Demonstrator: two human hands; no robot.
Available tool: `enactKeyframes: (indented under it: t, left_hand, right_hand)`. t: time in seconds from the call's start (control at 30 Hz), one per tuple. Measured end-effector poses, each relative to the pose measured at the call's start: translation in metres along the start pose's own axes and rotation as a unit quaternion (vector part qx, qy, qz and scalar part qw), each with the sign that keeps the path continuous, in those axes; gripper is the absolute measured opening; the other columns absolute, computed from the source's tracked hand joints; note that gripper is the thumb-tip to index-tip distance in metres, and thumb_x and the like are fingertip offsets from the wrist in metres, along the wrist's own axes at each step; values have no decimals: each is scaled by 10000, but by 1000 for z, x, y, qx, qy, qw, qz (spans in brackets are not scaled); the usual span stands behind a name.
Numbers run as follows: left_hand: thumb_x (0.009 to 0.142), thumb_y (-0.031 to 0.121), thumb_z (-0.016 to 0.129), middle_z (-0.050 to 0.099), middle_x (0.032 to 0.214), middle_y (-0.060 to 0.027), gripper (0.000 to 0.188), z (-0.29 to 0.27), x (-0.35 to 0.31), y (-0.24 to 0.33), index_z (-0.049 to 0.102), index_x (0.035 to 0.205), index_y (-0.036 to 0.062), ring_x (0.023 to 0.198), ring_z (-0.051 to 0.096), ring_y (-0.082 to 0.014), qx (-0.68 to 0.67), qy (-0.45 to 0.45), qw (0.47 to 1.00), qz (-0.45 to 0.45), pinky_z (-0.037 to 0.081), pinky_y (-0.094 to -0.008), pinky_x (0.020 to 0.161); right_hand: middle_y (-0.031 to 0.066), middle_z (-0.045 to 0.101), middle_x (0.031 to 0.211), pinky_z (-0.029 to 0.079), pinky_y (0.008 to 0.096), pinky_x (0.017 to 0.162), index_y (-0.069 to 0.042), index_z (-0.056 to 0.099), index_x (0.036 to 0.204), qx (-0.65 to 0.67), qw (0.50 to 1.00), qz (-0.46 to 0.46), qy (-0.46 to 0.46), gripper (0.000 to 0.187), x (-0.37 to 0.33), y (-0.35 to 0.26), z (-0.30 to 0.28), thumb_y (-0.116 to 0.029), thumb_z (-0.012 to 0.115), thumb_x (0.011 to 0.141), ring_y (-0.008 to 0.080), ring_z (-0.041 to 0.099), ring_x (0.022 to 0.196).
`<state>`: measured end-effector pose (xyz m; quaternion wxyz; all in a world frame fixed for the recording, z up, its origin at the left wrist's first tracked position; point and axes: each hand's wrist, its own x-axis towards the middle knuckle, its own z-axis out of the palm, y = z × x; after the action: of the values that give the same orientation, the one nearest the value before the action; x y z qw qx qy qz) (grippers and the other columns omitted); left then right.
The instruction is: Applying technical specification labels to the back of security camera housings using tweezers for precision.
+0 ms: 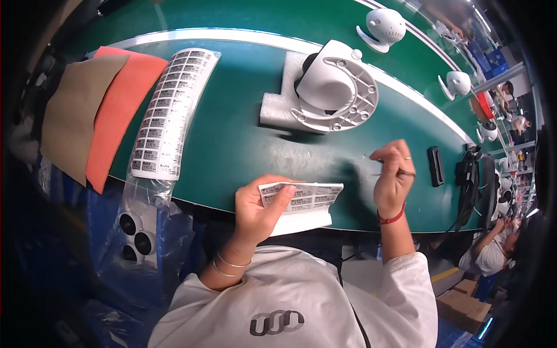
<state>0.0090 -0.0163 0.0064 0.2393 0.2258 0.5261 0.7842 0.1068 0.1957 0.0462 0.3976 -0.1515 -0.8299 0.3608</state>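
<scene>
My left hand (261,211) grips a folded sheet of printed labels (310,197) at the table's front edge, thumb on top and fingers underneath. To the right, my right hand (394,177) is raised with its fingers curled together, apart from the sheet. Something thin and dark shows at those fingers, too small to name. Beyond both hands, a white plastic camera-like housing (328,87) lies with its ribbed ring-shaped base turned up. It rests against a white foam block (278,110).
A long label sheet stack (168,116) lies at the left beside orange (125,110) and brown sheets (78,110). White devices (383,29) stand on the green belt behind. A black bar-shaped object (436,166) sits at right. Bagged white units (139,235) are below left. Another person (490,252) is at far right.
</scene>
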Motion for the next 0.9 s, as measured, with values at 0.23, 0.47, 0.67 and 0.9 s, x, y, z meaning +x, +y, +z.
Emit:
enactKeyframes:
  t: [0.23, 0.47, 0.67, 0.9]
  left_hand:
    - [871, 7, 652, 697, 853, -63, 89, 4, -3, -1, 648, 948, -37, 759, 623, -65, 33, 39, 999, -10, 514, -215, 675]
    - [820, -24, 679, 680, 815, -20, 138, 10, 1, 4, 689, 957, -22, 721, 597, -40, 96, 34, 995, 2, 489, -191, 643]
    - [773, -30, 731, 678, 817, -29, 171, 10, 2, 5, 706, 942, -16, 715, 603, -53, 93, 19, 995, -16, 483, -193, 632]
    - [743, -16, 770, 681, 820, -60, 148, 10, 5, 5, 724, 882, -1, 723, 619, -84, 189, -35, 981, 7, 481, -210, 621]
  right_hand:
    - [70, 547, 738, 463, 269, 560, 9, 667, 858, -128, 960, 163, -190, 216, -23, -8, -56, -4, 797, 686, 134, 572, 627]
    - [102, 601, 741, 451, 273, 604, -10, 699, 891, -125, 956, 176, -198, 156, -38, -2, -57, -42, 762, 752, 190, 568, 639]
    - [22, 582, 791, 453, 192, 545, 10, 621, 910, 92, 940, 283, -165, 137, -49, 17, -54, -59, 717, 840, 57, 566, 605]
    - [3, 544, 761, 468, 207, 554, -27, 562, 1233, 179, 886, 410, -124, 367, -39, 7, -52, 2, 618, 872, 86, 585, 602]
